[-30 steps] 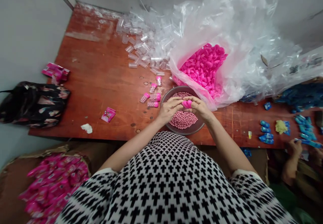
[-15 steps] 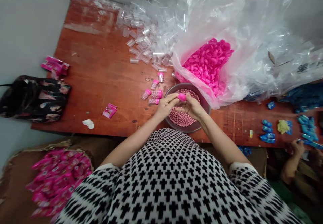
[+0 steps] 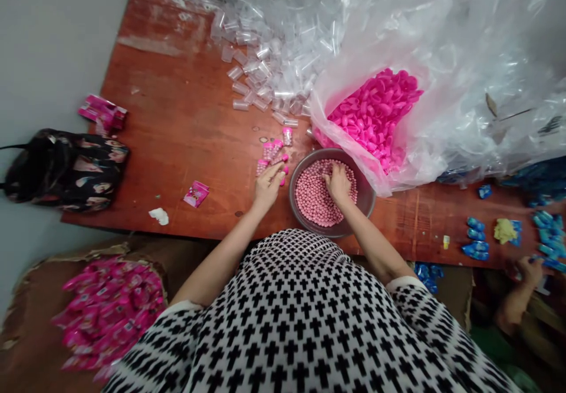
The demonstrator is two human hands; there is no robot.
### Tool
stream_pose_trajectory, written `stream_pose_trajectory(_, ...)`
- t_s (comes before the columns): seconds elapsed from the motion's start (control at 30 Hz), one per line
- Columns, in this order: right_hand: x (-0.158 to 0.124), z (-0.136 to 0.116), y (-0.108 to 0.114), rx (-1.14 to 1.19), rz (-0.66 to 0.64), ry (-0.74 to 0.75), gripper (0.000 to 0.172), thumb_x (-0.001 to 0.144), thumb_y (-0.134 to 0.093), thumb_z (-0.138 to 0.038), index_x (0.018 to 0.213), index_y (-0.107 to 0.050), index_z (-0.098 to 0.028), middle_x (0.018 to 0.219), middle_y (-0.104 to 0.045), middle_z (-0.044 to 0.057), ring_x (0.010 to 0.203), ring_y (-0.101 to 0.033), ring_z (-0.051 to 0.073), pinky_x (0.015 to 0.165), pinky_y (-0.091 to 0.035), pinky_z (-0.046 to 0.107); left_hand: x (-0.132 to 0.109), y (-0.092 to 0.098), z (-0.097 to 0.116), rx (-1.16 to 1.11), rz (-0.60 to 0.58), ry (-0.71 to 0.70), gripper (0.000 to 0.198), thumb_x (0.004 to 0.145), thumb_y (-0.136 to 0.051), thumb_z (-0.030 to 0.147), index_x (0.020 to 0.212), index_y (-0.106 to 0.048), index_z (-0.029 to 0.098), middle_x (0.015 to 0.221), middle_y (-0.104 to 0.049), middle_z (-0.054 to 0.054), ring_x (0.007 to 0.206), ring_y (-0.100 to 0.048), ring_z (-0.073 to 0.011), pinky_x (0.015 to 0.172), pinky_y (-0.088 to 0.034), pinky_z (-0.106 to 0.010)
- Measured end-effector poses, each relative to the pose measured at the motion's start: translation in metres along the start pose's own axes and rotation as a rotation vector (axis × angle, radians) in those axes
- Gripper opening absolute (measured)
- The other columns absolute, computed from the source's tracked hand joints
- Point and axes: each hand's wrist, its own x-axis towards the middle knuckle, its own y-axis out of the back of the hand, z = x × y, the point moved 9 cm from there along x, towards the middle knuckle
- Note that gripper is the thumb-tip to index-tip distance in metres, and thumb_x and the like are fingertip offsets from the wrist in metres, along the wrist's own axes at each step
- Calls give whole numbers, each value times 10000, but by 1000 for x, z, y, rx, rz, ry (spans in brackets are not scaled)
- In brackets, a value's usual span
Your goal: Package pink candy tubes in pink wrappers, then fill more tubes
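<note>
My left hand (image 3: pixel 266 184) reaches left of the bowl and pinches a small filled tube with a pink cap (image 3: pixel 284 170), at the edge of a cluster of capped tubes (image 3: pixel 273 148) lying on the table. My right hand (image 3: pixel 338 183) is down inside the grey bowl (image 3: pixel 368 202), fingers curled into the small pink candies (image 3: pixel 312 199); what they grip is hidden. Just behind the bowl, a clear plastic bag (image 3: pixel 442 56) lies open on a heap of pink caps (image 3: pixel 375 113).
Empty clear tubes (image 3: pixel 265 65) are piled at the back of the brown table (image 3: pixel 177 127). A black bag (image 3: pixel 66 169), pink sachets (image 3: pixel 101 113) and a box of pink packets (image 3: pixel 110 310) are on the left. Blue tubes (image 3: pixel 477 239) and another person's hand (image 3: pixel 526 270) are at right.
My hands, which held a pink-capped tube together above the bowl, have parted. The left carried the tube left to the capped ones; the right dropped into the candies.
</note>
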Motion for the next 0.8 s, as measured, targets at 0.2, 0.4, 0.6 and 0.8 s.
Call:
stream_pose_trajectory(0.2, 25, 1, -6, 118, -30, 54, 355, 788, -592, -287, 1114, -575, -146, 1140, -564, 167, 1030, -546, 294, 855, -441, 421, -6, -54, 15, -18, -174, -9, 308, 837, -556, 283, 1110, -644, 171, 1073, -693, -81, 982, -641, -187, 921, -480, -361)
stream_pose_trajectory(0.4, 17, -7, 11, 347, -120, 206, 199, 794, -592, -285, 954, -637, -175, 936, -680, 67, 884, -616, 202, 850, -464, 340, 7, -106, 13, 105, -364, 3, 442, 761, -634, 198, 1198, -593, 149, 1249, -600, -121, 1176, -543, -249, 1040, -385, -408)
stream_pose_trajectory(0.6, -23, -35, 59, 802, -276, 420, 299, 810, -601, -371, 1062, -628, -213, 999, -689, 39, 918, -638, 178, 843, -491, 318, -7, -121, 17, -368, -437, 203, 418, 774, -620, 380, 1123, -648, 150, 1116, -673, -110, 1024, -623, -249, 923, -476, -412)
stream_pose_trajectory(0.8, -41, -43, 81, 608, -329, 559, 267, 822, -595, -365, 1036, -640, -212, 974, -684, 37, 896, -623, 174, 826, -468, 299, -19, -123, 26, -530, -541, 348, 559, 588, -764, 441, 1044, -686, 127, 958, -713, -84, 792, -658, -207, 795, -530, -388)
